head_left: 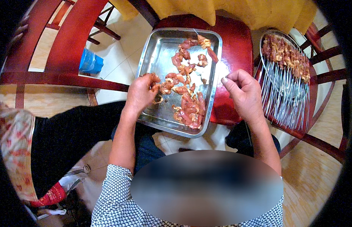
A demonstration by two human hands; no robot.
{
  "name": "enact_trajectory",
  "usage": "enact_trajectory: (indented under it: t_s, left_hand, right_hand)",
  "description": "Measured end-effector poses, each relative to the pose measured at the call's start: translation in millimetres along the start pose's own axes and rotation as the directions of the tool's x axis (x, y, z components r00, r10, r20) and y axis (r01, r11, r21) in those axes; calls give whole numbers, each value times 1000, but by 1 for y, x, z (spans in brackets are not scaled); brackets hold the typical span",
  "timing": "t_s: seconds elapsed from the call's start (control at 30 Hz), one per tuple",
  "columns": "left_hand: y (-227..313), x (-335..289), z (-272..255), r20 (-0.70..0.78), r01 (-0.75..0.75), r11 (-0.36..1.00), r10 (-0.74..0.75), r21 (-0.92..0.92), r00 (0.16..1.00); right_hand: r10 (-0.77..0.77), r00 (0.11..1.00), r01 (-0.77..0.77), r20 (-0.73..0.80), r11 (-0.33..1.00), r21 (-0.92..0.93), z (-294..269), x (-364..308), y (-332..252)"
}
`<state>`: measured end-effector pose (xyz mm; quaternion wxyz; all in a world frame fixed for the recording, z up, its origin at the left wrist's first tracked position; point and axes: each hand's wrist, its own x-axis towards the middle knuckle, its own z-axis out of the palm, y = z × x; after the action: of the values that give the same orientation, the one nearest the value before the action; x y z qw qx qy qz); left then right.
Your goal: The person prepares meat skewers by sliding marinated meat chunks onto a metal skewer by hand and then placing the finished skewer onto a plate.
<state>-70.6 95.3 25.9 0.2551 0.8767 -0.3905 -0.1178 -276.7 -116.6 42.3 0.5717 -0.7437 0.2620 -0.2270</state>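
A rectangular metal tray (155,49) holds several pieces of raw marinated meat (191,108), scattered down its middle and right side. At the tray's left side, my left hand (141,92) is closed on a piece of meat (157,89) with its fingertips. My right hand (243,90) is beyond the tray's right edge, thumb and forefinger pinched together; whatever is between them is too thin to make out. At the far right corner of the tray, pieces of meat (204,42) sit by a thin metal skewer tip that pokes over the rim.
The tray rests on a red wooden chair seat (236,49). To the right, an oval metal platter (263,41) on another chair carries several loaded meat skewers (287,56), handles toward me. A blue bin (90,61) stands at left. Another person's dark-clothed leg (77,132) is close on my left.
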Motion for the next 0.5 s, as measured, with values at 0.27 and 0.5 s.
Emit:
enact_trajectory:
  t_s: [0.27,0.5]
  left_hand:
    - [15,11,14,98,-146,987,138,72,985]
    - [16,26,24,111,-179,959,158,219,981]
  right_hand:
    - [4,1000,-4,25,1000,18,4,-2,1]
    - [7,999,-7,34,1000,19,3,-1,6]
